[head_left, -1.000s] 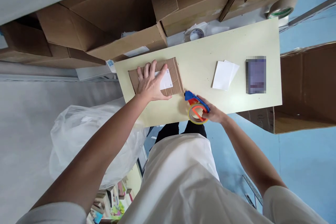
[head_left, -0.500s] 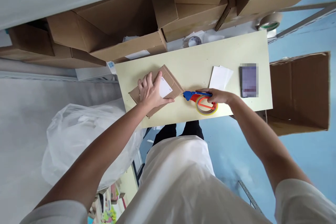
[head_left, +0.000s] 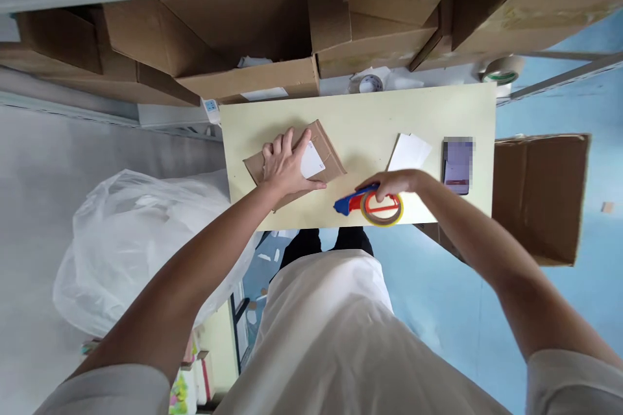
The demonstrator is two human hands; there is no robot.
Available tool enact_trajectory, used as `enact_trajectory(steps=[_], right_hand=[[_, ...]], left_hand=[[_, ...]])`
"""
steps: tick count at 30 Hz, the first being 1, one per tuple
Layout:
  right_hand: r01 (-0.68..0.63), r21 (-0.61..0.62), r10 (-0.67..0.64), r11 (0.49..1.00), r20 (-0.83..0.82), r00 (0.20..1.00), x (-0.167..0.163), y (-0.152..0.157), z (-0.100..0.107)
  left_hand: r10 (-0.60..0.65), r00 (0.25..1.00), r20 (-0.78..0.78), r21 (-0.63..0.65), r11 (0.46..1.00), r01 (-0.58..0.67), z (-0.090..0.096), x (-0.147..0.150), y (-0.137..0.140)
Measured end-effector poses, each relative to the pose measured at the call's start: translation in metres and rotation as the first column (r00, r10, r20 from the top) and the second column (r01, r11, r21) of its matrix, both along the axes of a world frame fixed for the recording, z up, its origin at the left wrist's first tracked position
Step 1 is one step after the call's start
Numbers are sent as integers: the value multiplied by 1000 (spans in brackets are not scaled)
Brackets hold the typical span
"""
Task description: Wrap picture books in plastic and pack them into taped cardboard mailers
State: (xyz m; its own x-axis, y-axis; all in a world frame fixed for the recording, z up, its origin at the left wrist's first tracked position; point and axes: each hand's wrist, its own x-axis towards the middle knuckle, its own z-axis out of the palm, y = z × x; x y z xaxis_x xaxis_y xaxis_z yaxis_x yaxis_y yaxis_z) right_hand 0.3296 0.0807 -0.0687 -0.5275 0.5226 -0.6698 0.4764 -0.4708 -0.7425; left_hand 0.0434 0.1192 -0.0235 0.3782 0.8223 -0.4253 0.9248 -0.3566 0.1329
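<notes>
A small brown cardboard box [head_left: 331,154] with a white label [head_left: 311,161] lies at an angle on the left part of the table. My left hand [head_left: 288,165] rests across its top with fingers spread, pressing on it beside the label. In my right hand [head_left: 390,184] is a red and blue tape dispenser [head_left: 354,201], loaded with a roll of tape that has a yellow edge. My fingers wrap its handle. The dispenser's blue head points left, apart from the box, close to the table's near edge.
White papers [head_left: 409,152] and a phone [head_left: 457,165] lie on the cream table [head_left: 360,118]. Behind stand large open cartons [head_left: 253,81] and a tape roll [head_left: 370,83]. An open carton [head_left: 540,198] is at the right; a translucent plastic bag [head_left: 131,246] bulges at the left.
The tape dispenser has moved away from the box's corner, toward me and slightly left, its head now turned downward in view. My left hand stays on the box. The camera view has shifted a little.
</notes>
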Motion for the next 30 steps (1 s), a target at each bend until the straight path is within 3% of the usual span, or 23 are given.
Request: enact_trajectory(steps=[2, 4, 7, 10, 14, 19, 21, 24, 27, 28, 30], right_hand=[[16, -114, -16, 993, 0, 1000, -1, -27, 14], [185, -114, -187, 976, -6, 982, 5, -54, 30], [452, -96, -458, 887, -55, 887, 16, -89, 54], [584, -76, -589, 808, -124, 799, 21, -113, 70], [629, 126, -607, 767, -174, 775, 12, -124, 88], [535, 424, -503, 731, -196, 842, -2, -108, 132], [498, 582, -482, 643, -198, 854, -5, -92, 161], [370, 842, -537, 393, -116, 835, -9, -53, 211], [109, 982, -662, 154, 21, 749, -18, 6, 255], [28, 994, -690, 106, 54, 722, -21, 30, 265], [-117, 991, -709, 70, 132, 693, -27, 77, 279]], left_hand=[[12, 1000, 6, 27, 1000, -12, 0, 0, -1], [31, 999, 23, 60, 998, -32, 0, -1, -4], [98, 994, 50, 102, 989, -103, -4, -8, -7], [190, 979, 74, 95, 976, -196, -10, -19, -12], [271, 953, 138, -1, 962, -274, -15, -37, -20], [290, 922, 256, -66, 957, -283, -18, -54, -29], [328, 897, 296, -81, 945, -318, -19, -58, -34], [394, 853, 341, -93, 918, -387, -23, -62, -42], [444, 810, 383, -107, 892, -438, -29, -64, -51], [453, 796, 402, -110, 887, -449, -31, -64, -53], [466, 767, 441, -108, 876, -470, -35, -65, -56]])
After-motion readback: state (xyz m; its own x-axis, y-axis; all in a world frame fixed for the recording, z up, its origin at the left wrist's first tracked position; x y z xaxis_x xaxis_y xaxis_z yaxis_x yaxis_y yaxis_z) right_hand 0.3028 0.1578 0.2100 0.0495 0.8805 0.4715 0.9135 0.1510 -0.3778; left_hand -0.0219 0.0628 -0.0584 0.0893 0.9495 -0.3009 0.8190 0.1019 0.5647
